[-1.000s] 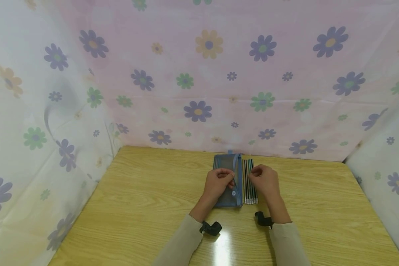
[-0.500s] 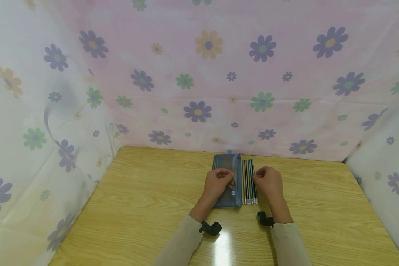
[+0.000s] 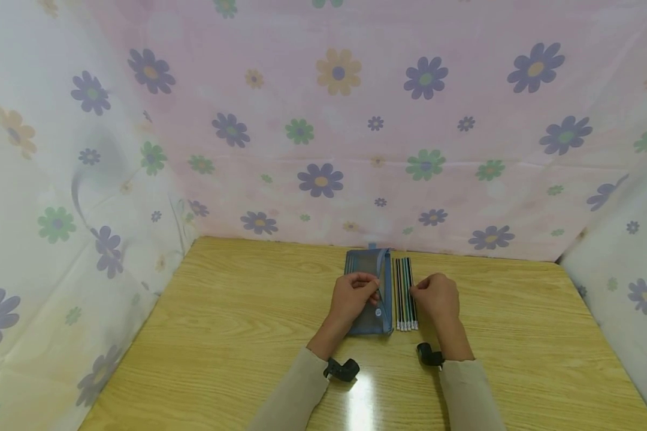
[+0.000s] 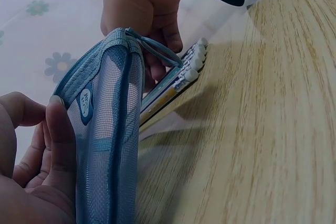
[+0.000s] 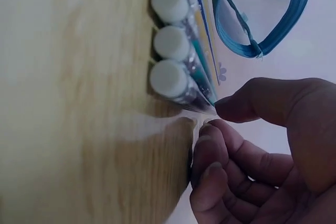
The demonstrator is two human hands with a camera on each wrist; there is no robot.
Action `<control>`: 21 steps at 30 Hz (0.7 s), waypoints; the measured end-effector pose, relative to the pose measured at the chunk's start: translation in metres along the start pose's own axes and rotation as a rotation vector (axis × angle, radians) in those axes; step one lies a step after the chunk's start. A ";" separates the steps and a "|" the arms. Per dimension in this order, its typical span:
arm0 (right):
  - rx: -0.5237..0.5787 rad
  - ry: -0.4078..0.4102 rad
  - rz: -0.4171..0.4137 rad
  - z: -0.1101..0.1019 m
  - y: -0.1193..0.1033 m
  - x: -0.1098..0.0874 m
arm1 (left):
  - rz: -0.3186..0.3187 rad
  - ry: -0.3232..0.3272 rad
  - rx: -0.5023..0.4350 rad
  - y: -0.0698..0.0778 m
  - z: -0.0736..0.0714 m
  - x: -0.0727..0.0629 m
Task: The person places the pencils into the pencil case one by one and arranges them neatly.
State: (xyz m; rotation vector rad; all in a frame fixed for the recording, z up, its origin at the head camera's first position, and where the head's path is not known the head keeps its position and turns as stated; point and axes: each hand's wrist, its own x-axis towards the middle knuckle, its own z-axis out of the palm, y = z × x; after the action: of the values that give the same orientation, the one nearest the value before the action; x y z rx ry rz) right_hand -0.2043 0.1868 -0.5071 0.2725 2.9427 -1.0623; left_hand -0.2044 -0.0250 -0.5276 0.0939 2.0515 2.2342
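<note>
A blue-grey mesh pencil case (image 3: 371, 323) lies toward the back of the table, its zipper side facing right. My left hand (image 3: 351, 294) pinches the case's upper fabric between thumb and fingers, and the left wrist view shows that side raised. Right beside the case lies a row of pencils (image 3: 402, 299) with white erasers toward me. At the row's right edge, my right hand (image 3: 437, 294) has thumb and index fingertips on the outermost dark pencil (image 5: 169, 79). The other fingers of that hand are curled below. A blue zipper loop (image 4: 157, 51) hangs at the case's end.
The wood-grain table (image 3: 248, 335) runs back to a pink flowered sheet (image 3: 280, 143), with pale sheets at both sides. Black wrist cameras (image 3: 345, 370) sit at the cuffs of beige sleeves (image 3: 296, 389).
My right hand has shifted a little right and toward me, from over the pencils to the row's outer edge. The left hand keeps its pinch on the pencil case.
</note>
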 end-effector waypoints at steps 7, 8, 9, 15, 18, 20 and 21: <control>-0.011 -0.016 0.026 -0.002 -0.002 -0.002 | -0.004 0.000 0.000 0.000 0.000 0.000; -0.011 -0.017 0.035 -0.002 -0.003 -0.002 | -0.005 0.000 0.000 0.000 0.000 0.000; -0.012 -0.018 0.041 -0.001 -0.002 -0.002 | -0.006 0.001 -0.001 0.000 0.000 0.000; -0.050 -0.013 0.104 0.000 -0.005 -0.002 | -0.004 0.004 0.000 0.001 0.000 0.000; -0.084 0.000 0.139 0.000 -0.007 -0.003 | -0.004 0.004 0.000 0.001 0.000 0.000; -0.103 0.004 0.159 0.000 -0.008 -0.003 | -0.005 0.005 -0.002 0.001 0.000 0.000; -0.113 0.007 0.166 0.000 -0.008 -0.003 | -0.006 0.005 -0.002 0.000 0.000 0.000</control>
State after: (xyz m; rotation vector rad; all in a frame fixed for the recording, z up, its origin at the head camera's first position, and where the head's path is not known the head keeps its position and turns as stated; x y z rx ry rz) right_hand -0.2024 0.1801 -0.5014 0.5091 2.9102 -0.8737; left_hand -0.2042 -0.0246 -0.5271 0.0822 2.0488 2.2353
